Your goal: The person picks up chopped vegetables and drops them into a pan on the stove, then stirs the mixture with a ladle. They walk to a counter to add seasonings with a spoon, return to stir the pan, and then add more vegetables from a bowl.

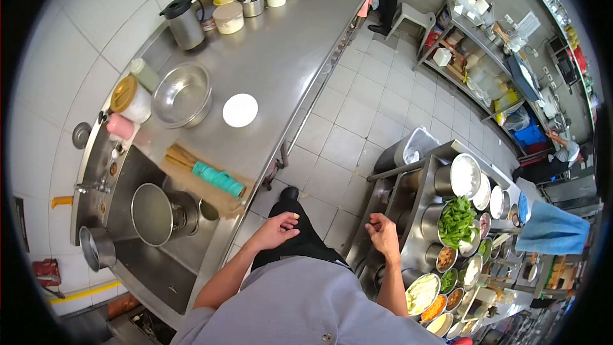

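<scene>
My left hand (276, 230) hangs in front of my body, fingers loosely bent and apart, with nothing visible in it. It is nearest the sink-side counter edge, where a wooden-handled thing with a turquoise wrapped part (218, 179) lies on a brown board (227, 204). My right hand (384, 237) is raised over the floor beside the ingredient station (415, 217). Its fingers are half curled, and I see nothing between them. Close by stand metal pots of leafy greens (457, 222), pale cut vegetables (422, 294) and shredded orange food (434, 308).
Left, a sink (166, 262) holds a large pot (151, 214). A metal bowl (181, 94) and white plate (240, 110) are on the steel counter (274, 57). A bin (408, 148) and stool (414, 18) stand on the tiled floor. Other people are at far top and right.
</scene>
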`<state>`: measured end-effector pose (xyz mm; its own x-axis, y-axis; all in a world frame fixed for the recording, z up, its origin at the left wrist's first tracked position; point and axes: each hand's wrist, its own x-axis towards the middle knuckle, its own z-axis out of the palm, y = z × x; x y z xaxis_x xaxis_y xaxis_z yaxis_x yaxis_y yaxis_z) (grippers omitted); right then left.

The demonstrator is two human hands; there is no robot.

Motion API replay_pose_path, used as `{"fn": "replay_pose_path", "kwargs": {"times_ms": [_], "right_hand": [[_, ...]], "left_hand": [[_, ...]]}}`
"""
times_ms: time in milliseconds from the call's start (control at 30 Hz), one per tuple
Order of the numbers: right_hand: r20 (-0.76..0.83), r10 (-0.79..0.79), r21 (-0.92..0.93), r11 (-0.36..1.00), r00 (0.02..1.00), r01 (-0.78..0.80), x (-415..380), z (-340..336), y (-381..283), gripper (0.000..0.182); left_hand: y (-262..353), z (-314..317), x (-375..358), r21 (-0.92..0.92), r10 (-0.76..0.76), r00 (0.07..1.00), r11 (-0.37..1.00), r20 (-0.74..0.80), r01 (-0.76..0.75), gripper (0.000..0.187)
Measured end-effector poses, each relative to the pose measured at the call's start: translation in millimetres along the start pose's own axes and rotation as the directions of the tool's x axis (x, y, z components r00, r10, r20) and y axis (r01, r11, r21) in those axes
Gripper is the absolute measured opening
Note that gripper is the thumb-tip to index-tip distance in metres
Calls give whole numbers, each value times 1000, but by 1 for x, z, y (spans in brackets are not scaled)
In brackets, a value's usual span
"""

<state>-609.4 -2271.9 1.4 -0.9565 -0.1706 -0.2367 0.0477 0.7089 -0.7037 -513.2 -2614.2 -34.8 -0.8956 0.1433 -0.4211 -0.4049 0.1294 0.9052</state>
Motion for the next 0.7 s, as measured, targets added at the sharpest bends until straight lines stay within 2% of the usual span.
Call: {"fn": "replay_pose_path", "kwargs": {"times_ms": [67,167,300,333,433,467,600,700], "right_hand": [[1,46,-23,999,999,-46,22,-2,-2,33],[42,8,-21,1000,999,-7,85,-7,-7,33],[157,-171,-212,956,973,202,198,-18,-58,36],[174,-256,-250,923,951,294,228,-18,-65,36],[316,-296,-145,924,901,355,307,-40,-132,35],[324,-355,-116,905,877,409,335,-45,-145,36],[281,-410,-190,862,868,469,424,-57,-193,34],[340,-480,-40,852,809,522,490,-55,-225,31]], "left_hand": [[19,-2,26,-7,25,999,1000,41,-25,43],[45,-15,69,-34,65,996,997,54,-63,43],[78,-51,132,-115,141,990,983,0,-140,43],[88,-62,149,-132,162,986,977,-30,-165,43],[118,-86,202,-142,234,964,958,-123,-250,43],[134,-96,216,-141,253,956,951,-152,-274,43],[189,-133,253,-60,283,928,950,-244,-306,44],[202,-161,278,-27,294,890,946,-348,-323,43]]}}
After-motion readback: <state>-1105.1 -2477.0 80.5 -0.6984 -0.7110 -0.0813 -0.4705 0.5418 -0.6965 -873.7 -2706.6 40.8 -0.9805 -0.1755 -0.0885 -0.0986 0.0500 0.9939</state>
